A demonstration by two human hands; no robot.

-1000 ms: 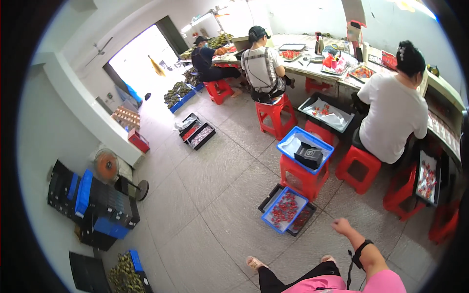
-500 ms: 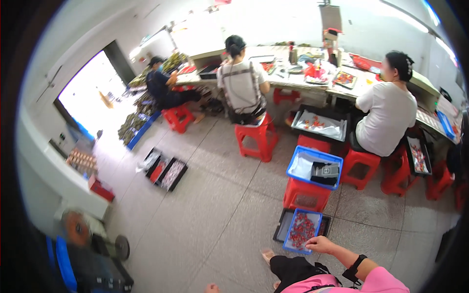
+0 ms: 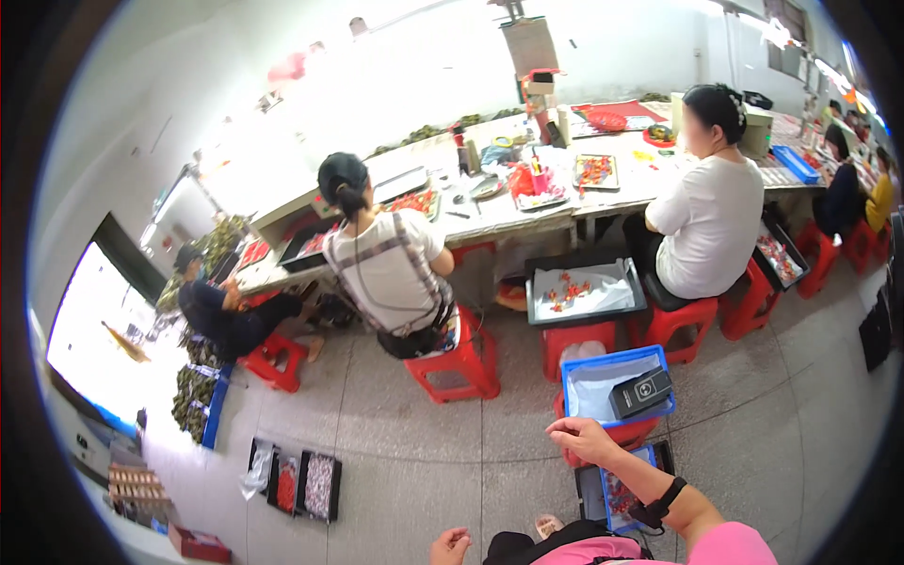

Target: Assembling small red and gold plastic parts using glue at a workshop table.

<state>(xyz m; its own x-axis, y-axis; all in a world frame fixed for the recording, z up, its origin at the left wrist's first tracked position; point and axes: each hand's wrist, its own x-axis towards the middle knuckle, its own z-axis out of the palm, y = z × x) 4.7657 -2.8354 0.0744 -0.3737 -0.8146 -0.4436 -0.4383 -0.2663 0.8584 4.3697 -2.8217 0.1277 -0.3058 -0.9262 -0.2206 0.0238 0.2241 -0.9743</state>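
My right hand (image 3: pixel 581 441) is held out in front of me at the lower right, empty, with loosely bent fingers. It hovers before a blue tray (image 3: pixel 589 425) that stands on a red stool and carries white lining and a black box (image 3: pixel 641 393). Partly hidden under my right forearm, a lower blue tray (image 3: pixel 644 456) with small red pieces rests on black trays near the floor. My left hand (image 3: pixel 452 546) hangs low at the bottom edge, its fingers loosely curled and holding nothing I can see.
Three seated people work along a long bench (image 3: pixel 499 221); more sit at the far right. A black tray with white lining (image 3: pixel 584 290) stands beside them. Several red stools (image 3: pixel 454 363) line the bench. Black bins (image 3: pixel 318 488) sit on the floor at left.
My view has swung right and closer to the bench. My right hand has risen from over the lower blue tray to in front of the upper one; my left hand shows more.
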